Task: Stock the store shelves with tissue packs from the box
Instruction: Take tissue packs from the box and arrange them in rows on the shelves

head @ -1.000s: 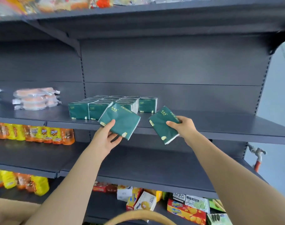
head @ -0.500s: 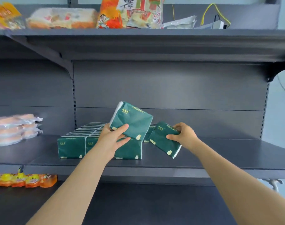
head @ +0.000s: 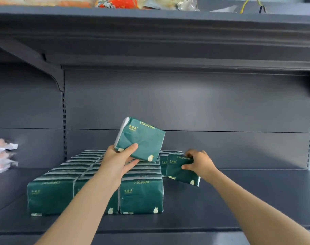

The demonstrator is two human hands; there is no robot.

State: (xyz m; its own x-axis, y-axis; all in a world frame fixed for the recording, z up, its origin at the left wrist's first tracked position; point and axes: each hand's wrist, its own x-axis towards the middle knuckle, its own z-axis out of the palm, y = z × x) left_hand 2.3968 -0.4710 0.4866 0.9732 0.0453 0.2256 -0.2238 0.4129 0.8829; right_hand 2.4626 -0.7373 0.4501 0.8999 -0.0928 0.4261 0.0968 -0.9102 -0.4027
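Several dark green tissue packs point(head: 141, 196) stand in three rows on the grey shelf point(head: 239, 200). My left hand point(head: 118, 160) grips one green pack point(head: 141, 137) by its lower corner, tilted, above the rows. My right hand point(head: 199, 163) holds a second green pack point(head: 179, 169) upright on the shelf, right of the rows and in front of a short fourth row point(head: 164, 160) at the back. The box is out of view.
Clear-wrapped pinkish packages point(head: 2, 155) lie on the same shelf at far left. A shelf bracket point(head: 49, 71) slants down at upper left. The shelf above point(head: 150, 20) carries snack bags and a yellow cable. Bare shelf stretches to the right.
Both hands moved further in over the shelf. The left pack rose above the rows; the right pack went from hanging tilted to standing on the shelf beside the back row.
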